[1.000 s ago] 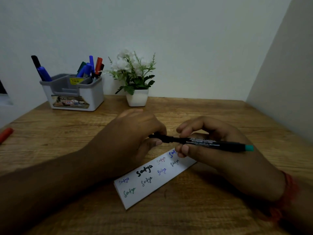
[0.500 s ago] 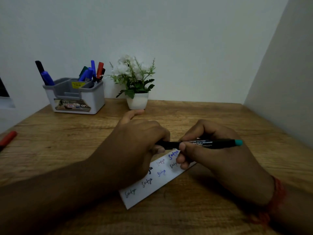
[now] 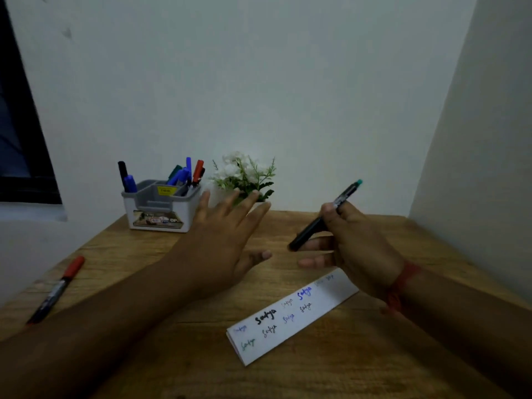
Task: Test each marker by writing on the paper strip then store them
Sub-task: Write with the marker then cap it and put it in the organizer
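Observation:
My right hand grips a black marker with a teal end, raised above the table and tilted, teal end up and to the right. My left hand hovers over the table with fingers spread and holds nothing. The white paper strip, covered with several handwritten words in different colours, lies diagonally on the wood in front of both hands. A grey and white organiser at the back left holds several markers upright. A red-capped marker lies near the table's left edge.
A small white pot of white flowers stands behind my left hand, next to the organiser. The wooden table meets white walls at the back and at the right. A dark window is at the far left.
Both hands were together on the marker over the strip. Now they have parted: my left hand let go and opened, my right hand lifted the marker. The view tilted up.

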Tool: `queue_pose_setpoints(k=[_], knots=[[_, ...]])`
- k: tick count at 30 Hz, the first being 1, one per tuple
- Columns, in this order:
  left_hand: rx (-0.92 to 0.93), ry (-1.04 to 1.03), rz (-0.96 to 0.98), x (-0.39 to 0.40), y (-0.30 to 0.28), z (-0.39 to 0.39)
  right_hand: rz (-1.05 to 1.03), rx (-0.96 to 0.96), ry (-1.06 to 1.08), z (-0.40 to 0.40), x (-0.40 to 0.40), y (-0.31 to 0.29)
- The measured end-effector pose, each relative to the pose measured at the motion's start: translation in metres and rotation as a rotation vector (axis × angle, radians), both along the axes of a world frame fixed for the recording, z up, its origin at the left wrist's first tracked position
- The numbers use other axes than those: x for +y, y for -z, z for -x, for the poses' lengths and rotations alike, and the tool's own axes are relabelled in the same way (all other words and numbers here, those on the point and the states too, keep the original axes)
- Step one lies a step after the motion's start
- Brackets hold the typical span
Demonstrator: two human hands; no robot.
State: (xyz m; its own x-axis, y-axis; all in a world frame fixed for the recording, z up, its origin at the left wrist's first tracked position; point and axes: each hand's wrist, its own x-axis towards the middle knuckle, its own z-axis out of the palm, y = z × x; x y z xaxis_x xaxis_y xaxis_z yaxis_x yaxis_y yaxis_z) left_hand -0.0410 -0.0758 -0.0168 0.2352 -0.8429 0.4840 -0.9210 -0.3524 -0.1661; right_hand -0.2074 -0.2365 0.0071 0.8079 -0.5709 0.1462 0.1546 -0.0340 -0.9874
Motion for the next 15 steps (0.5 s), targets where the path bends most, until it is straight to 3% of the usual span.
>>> queue_pose_setpoints(k=[8, 11, 15], knots=[[0.020, -0.246, -0.069, 0.040, -0.004, -0.051, 0.160, 0.265, -0.148, -0.086, 0.038, -0.008], [-0.015, -0.330, -0.104, 0.075, -0.002, -0.070, 0.460, 0.344, -0.114, -0.121, 0.046, -0.010], [-0.011, -0.442, -0.163, 0.115, 0.004, -0.089, 0.841, 0.298, 0.000, -0.171, 0.062, -0.029]])
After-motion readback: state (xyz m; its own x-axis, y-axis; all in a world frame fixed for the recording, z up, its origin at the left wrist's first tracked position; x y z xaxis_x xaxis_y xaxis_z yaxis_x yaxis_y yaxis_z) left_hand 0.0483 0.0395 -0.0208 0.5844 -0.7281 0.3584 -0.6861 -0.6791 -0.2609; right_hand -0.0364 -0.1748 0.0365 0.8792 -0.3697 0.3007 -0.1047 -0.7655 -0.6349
